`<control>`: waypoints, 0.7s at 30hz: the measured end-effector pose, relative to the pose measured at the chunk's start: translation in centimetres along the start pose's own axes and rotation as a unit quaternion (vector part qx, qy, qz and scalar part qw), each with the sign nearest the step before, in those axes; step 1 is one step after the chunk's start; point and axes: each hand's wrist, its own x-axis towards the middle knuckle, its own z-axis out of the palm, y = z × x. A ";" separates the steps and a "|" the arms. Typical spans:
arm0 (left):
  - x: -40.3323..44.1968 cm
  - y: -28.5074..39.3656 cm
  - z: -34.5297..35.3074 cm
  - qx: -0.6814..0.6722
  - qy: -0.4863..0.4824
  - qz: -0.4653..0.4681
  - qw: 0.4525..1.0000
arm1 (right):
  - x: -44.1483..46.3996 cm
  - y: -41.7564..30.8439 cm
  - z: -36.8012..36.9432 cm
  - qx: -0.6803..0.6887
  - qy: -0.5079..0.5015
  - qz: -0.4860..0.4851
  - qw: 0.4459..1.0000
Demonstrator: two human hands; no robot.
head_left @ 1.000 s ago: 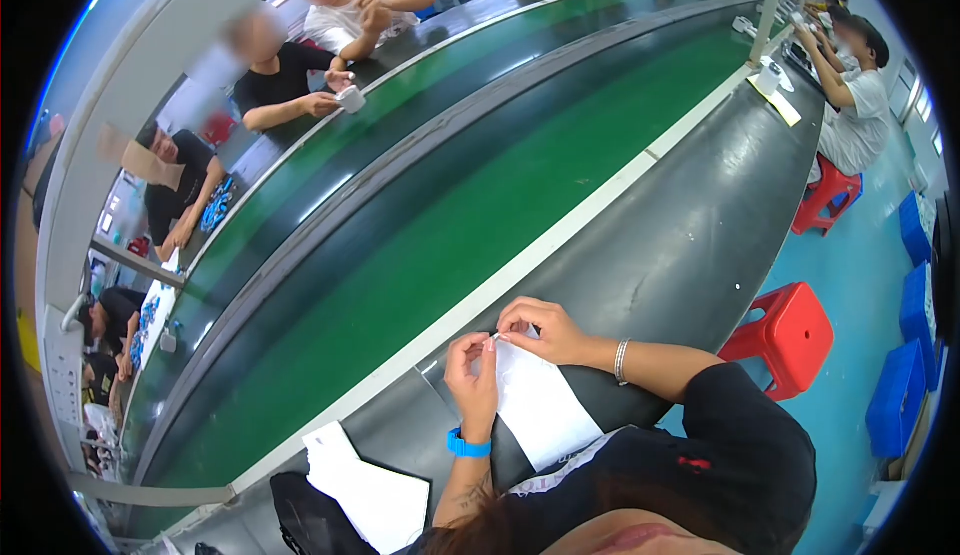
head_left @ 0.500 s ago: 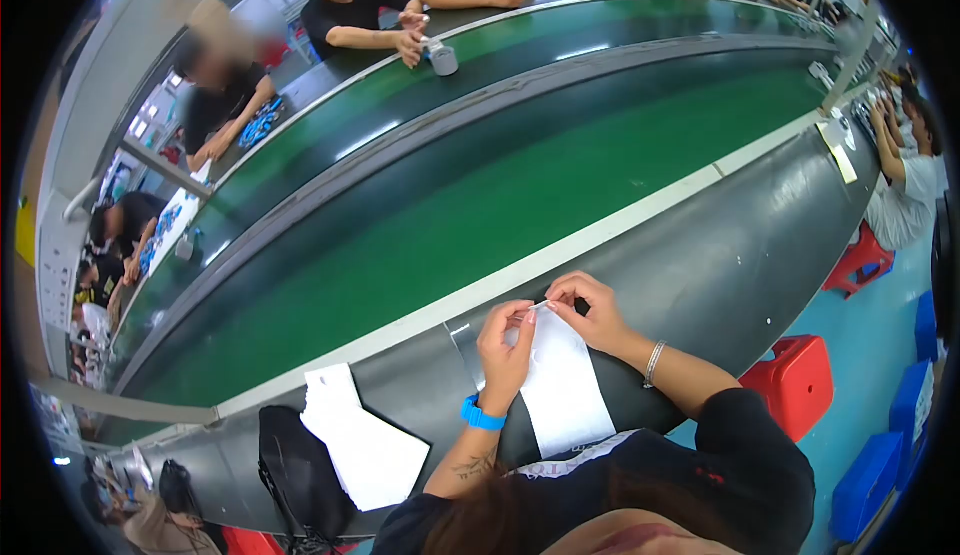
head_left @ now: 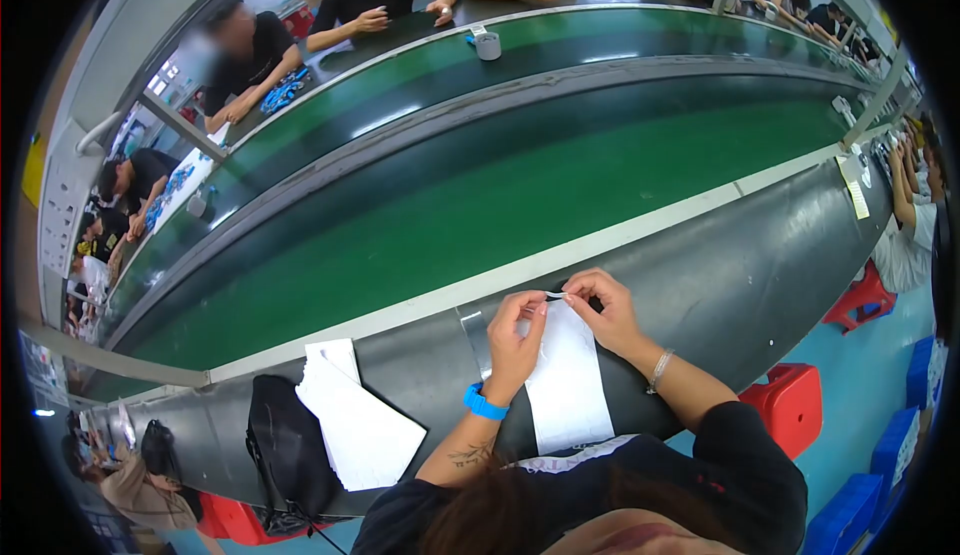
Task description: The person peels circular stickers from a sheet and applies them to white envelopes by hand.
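Note:
My left hand [head_left: 516, 337] and my right hand [head_left: 606, 313] are close together at the near edge of the belt. Their fingertips pinch the two ends of a thin whitish strip [head_left: 555, 295]. Whether the strip is the rolled top edge of the paper or a separate piece, I cannot tell. Beneath the hands a white sheet of paper [head_left: 568, 395] stretches down toward my body. A clear plastic piece [head_left: 473, 340] lies just left of my left hand. Further left rests a stack of white paper sheets [head_left: 365, 430].
A black bag [head_left: 285, 445] sits beside the stack on the dark worktop [head_left: 700, 275]. Ahead runs a green conveyor belt [head_left: 480, 215]. Across it, a grey object [head_left: 487, 47] stands near co-workers. Red stools [head_left: 790, 410] and blue bins [head_left: 860, 495] are at right.
The strip between my fingertips shows more plainly now, with the hands slightly further apart. Across the belt, a person's hands have come away from the grey object. The camera view has shifted.

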 end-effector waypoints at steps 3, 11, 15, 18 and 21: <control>0.1 -0.5 0.3 0.004 0.007 0.017 1.000 | -0.1 0.0 -0.1 0.008 -0.004 -0.009 1.000; -0.3 -1.3 0.4 -0.039 0.000 -0.025 0.999 | -0.1 -0.1 -0.3 0.008 -0.015 -0.011 1.000; -0.4 -1.4 0.3 -0.042 -0.005 -0.032 0.999 | -0.1 -0.3 -0.3 0.015 -0.016 -0.010 1.000; -0.4 -1.6 0.2 -0.042 -0.011 -0.030 0.999 | -0.1 -0.1 -0.3 0.009 -0.014 -0.019 1.000; -0.4 -1.4 0.2 -0.050 -0.020 -0.027 0.998 | -0.1 -0.2 -0.3 0.011 -0.011 -0.018 1.000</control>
